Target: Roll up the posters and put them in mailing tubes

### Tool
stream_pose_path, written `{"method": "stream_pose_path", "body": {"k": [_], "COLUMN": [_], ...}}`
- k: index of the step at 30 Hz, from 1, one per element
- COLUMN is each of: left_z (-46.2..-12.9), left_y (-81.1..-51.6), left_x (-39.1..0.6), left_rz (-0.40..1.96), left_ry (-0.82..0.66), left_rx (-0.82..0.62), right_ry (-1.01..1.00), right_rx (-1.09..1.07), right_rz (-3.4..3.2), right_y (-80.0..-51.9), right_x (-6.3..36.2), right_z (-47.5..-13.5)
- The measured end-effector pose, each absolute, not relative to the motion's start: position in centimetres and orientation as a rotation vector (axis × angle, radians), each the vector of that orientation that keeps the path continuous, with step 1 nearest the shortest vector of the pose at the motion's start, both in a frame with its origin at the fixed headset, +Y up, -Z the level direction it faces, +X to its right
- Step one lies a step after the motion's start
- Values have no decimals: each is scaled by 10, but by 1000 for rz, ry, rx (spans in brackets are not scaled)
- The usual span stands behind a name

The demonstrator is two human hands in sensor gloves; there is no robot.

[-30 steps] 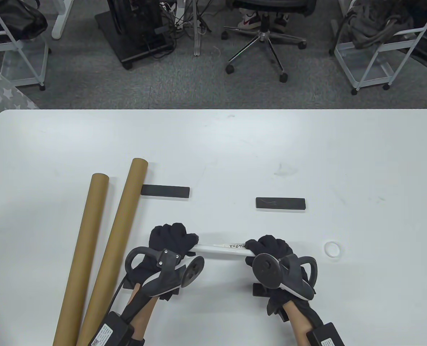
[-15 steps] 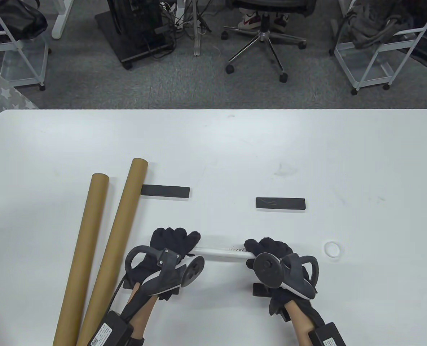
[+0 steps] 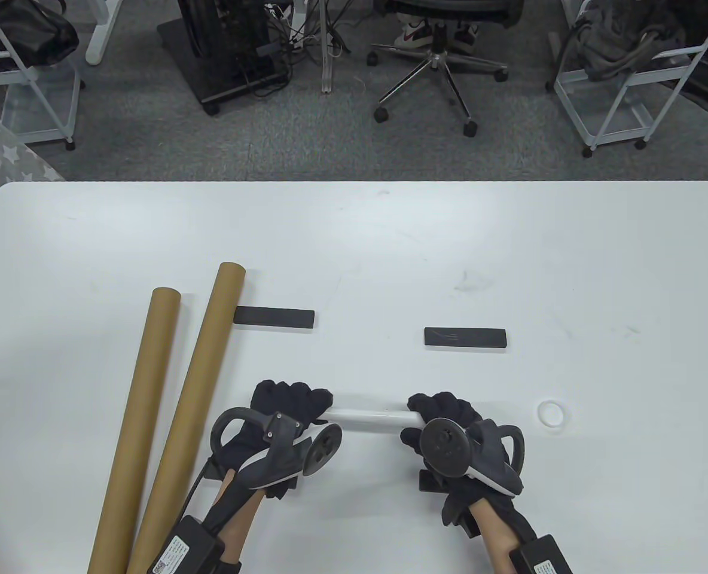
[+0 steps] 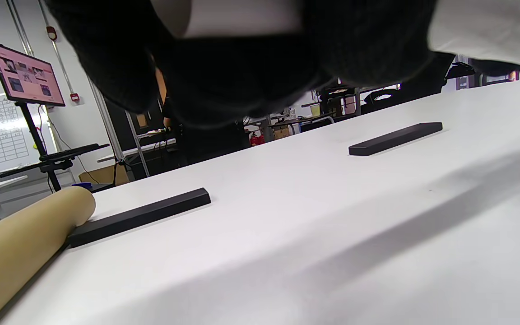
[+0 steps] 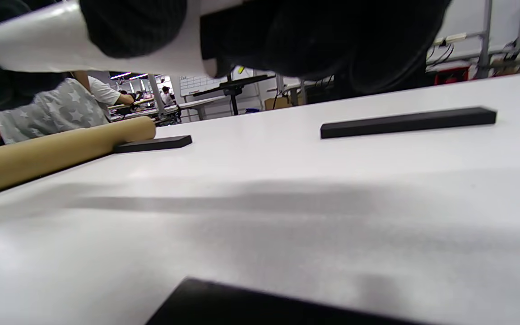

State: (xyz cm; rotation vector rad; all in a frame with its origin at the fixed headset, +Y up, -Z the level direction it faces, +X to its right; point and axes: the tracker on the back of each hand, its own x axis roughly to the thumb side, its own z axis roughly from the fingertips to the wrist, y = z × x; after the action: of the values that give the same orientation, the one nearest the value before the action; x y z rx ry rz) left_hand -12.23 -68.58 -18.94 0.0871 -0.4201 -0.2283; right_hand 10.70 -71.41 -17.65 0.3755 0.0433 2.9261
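Note:
A white rolled poster [image 3: 369, 418] lies crosswise near the table's front, held a little above the surface. My left hand [image 3: 287, 405] grips its left end and my right hand [image 3: 442, 414] grips its right end. The roll shows at the top of the left wrist view [image 4: 242, 16] and the right wrist view [image 5: 48, 43], with gloved fingers [image 5: 133, 25] wrapped around it. Two brown mailing tubes [image 3: 145, 406] [image 3: 195, 388] lie side by side to the left of my left hand.
Two black bar weights [image 3: 274, 317] [image 3: 465, 338] lie on the white table [image 3: 509, 251] beyond the roll; the left one touches a tube. A white ring [image 3: 551, 413] lies right of my right hand. Another black block [image 3: 430, 481] sits under my right wrist.
The roll has turned in my hands: the handwritten label seen on it earlier is out of sight now. Both hands stayed in about the same place.

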Motion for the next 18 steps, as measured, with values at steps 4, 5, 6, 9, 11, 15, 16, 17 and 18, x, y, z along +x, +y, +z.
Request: {"method": "stream_pose_path", "body": {"k": [4,5,6,9,11,15,16,17,18], "left_z": [-188,-188,-187,-186,-186,-188,-189,-190,-191], "left_y": [-686,-685,-685,-683,-684,-686,-687,-687,-688], "left_x": [-123,-122,-121,-118,-117,-121,-123,-125,-126], "left_rz": [-246,-250,-249,-255,-265,-233,-205,-189,-171], "left_ry": [-419,-417,-415,-426,-434,-432,-424,-419,-414], "left_rx": [103,106,116,143,138,134,125,120,117], "right_ry": [40,35,18,-29,-11,-21,-37,-31,-29], "right_rx": [395,391,374,374,380,384,384,384,382], "right_rz": [2923,2940,2961,2990,2973,2938,2928,2927,2932], "right_y": [-715,-715,-714,-712,-713,-712,-711,-711,-711], "right_x": [106,105,105,105,107,110,110,110,110], "right_z": [-176,-176,-175,-175,-175,-175,-176,-176,-176]}}
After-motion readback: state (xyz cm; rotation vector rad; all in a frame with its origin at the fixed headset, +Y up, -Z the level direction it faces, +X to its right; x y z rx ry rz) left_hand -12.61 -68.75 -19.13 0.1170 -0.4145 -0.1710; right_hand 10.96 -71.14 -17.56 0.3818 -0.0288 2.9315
